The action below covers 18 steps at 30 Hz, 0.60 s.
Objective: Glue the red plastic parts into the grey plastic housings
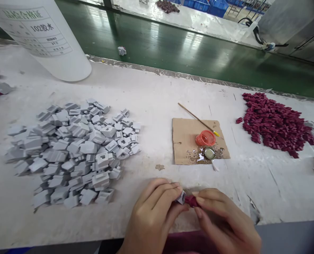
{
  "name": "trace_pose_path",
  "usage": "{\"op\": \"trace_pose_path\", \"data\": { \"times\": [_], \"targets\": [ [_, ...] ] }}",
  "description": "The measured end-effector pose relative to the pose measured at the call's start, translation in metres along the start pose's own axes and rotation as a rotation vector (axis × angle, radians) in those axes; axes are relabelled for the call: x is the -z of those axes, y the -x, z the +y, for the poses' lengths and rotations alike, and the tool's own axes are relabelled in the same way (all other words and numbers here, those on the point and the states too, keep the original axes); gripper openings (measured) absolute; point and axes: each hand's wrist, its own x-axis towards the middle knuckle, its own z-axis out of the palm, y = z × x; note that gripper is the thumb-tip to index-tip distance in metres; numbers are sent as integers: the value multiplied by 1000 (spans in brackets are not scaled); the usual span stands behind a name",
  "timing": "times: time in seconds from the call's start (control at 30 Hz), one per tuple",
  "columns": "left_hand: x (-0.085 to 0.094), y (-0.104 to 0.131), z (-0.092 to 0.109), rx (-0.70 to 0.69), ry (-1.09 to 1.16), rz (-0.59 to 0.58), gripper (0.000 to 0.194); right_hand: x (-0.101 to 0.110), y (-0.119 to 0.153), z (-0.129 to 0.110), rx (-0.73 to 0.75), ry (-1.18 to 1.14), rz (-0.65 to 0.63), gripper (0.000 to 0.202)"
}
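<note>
At the table's front edge my left hand (pixel 153 211) pinches a small grey part (pixel 181 198). Beside it, my right hand (pixel 223 218) grips a dark red part (pixel 191 201) between thumb and fingers. The two parts meet end to end; whether they are joined is hard to tell. Beyond my hands lies a piece of cardboard (pixel 182 132) with a red cup (pixel 205 138), a small round cap (pixel 209 152) in a wet glossy patch, and a thin yellow-tipped stick (pixel 196 117).
Many grey parts (pixel 77 151) are heaped at left, dark red parts (pixel 276 123) at right. A large white labelled bottle (pixel 66 53) stands at back left. Behind the table runs a green belt (pixel 157 46) carrying one small grey-and-red piece (pixel 122 51).
</note>
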Motion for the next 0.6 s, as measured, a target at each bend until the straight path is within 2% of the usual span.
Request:
{"op": "trace_pose_path", "data": {
  "times": [0.3, 0.47, 0.53, 0.6],
  "targets": [
    [2, -3, -1, 32, 40, -21, 7, 4, -2, 2, 60, 45, -137, 26],
    [2, -1, -3, -18, -19, -66, 6, -1, -2, -2, 80, 28, -175, 29],
    [8, 4, -5, -63, -86, -125, 10, 6, -2, 1, 98, 10, -228, 27],
    [21, 3, -9, -84, -165, -124, 13, 24, -5, 11, 88, 117, -177, 31]
  ]
}}
